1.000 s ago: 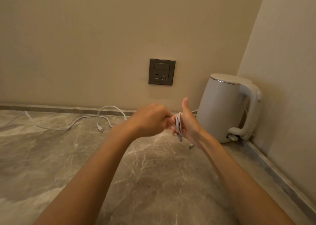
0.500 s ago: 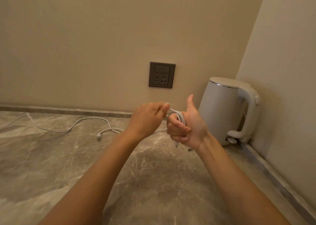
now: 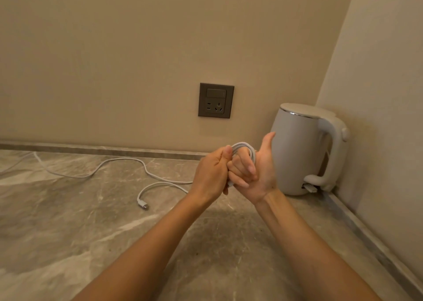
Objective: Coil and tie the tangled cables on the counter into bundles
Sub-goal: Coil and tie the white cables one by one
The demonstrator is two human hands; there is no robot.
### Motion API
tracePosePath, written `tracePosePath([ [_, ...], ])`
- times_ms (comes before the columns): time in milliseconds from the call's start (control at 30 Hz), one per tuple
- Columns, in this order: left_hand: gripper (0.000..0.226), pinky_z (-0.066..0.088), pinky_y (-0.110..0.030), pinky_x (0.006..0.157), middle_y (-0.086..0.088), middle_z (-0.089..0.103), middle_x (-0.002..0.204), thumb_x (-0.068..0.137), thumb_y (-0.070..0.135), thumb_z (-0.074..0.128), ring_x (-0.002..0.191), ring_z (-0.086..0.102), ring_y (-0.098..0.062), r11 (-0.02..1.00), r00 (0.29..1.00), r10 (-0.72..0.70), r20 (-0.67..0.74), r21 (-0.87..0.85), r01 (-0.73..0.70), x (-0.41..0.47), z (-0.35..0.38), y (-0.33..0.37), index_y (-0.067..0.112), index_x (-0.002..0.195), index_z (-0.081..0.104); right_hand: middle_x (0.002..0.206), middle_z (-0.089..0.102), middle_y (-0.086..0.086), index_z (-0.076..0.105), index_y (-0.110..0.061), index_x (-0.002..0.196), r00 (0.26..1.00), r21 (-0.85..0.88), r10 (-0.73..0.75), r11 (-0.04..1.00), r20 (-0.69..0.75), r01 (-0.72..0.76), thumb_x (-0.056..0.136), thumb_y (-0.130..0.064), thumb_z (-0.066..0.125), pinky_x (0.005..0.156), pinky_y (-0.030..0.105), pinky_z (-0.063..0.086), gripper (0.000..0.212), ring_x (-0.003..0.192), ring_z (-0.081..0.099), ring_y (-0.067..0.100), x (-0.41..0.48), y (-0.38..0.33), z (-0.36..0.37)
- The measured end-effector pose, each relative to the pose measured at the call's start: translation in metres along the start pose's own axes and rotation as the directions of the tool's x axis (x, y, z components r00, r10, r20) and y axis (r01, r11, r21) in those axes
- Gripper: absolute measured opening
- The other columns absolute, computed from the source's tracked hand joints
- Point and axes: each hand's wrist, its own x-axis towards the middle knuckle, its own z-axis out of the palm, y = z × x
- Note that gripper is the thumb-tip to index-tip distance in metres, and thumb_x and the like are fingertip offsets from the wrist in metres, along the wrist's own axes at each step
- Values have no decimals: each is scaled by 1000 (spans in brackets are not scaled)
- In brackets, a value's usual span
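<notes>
At centre frame, the right hand (image 3: pixel 258 177) curls fingers (image 3: pixel 243 163) through the coil (image 3: pixel 250 146); the left hand (image 3: pixel 210 174) pinches the cable (image 3: pixel 234 149): mid-winding, likely. Next, draw in the loose tail (image 3: pixel 160 181) across the surface (image 3: pixel 91 232)

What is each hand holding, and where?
The white cable: its coil loops round the curled fingers of the right hand; the left hand pinches the strand beside that coil.

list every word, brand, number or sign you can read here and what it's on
No readable text.
On the dark grey square wall socket plate: only a switch and pin slots, no lettering.
On the white plastic electric kettle: no brand or label on the side shown.
On the plug end of the white cable: too small to tell.
</notes>
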Motion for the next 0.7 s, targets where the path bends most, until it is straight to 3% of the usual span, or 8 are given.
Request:
tracePosePath([
  [133,42,45,-36,49,1,51,49,100,31,32,45,51,-20,985,990,101,-94,151,-86,0,-2,-4,6,78,58,22,27,-2,41,-9,26,996,-23,-60,998,-58,59,77,-79,10,30,14,36,93,20,27,6,-1,8,3],
  [300,42,43,-45,60,2,49,49,98,31,37,55,52,-27,988,978,95,-185,135,-71,2,-2,-4,3,74,57,24,24,-3,38,-13,28,985,-64,-134,990,-110,128,72,-77,23,32,17,36,79,22,25,6,0,12,8],
  [367,44,45,-42,52,2,49,46,98,33,37,49,51,-25,995,983,52,-177,89,-36,2,-2,-5,8,68,55,24,24,-3,36,-14,28,979,-63,-159,986,-127,152,71,-76,25,33,17,35,77,22,25,6,1,14,7],
  [433,49,40,-31,43,3,50,41,99,35,35,44,53,-24,999,985,-51,-163,4,53,2,0,-6,13,59,52,24,24,-3,35,-14,28,976,-62,-169,985,-136,162,71,-75,26,33,17,34,76,22,25,6,1,16,3],
  [533,56,32,-23,41,3,51,38,100,37,32,41,52,-20,974,964,-219,-147,-99,206,2,5,-9,14,52,50,23,24,-3,36,-15,28,977,-98,-168,983,-129,156,68,-77,30,34,16,32,74,24,25,7,1,18,-4],
  [700,63,27,-27,44,6,40,32,100,33,35,36,36,-13,940,929,-283,-240,-264,218,0,9,-11,19,39,41,26,28,-4,41,-16,31,980,-178,-188,969,-66,173,45,-79,65,43,18,42,69,28,32,7,2,21,-7],
])
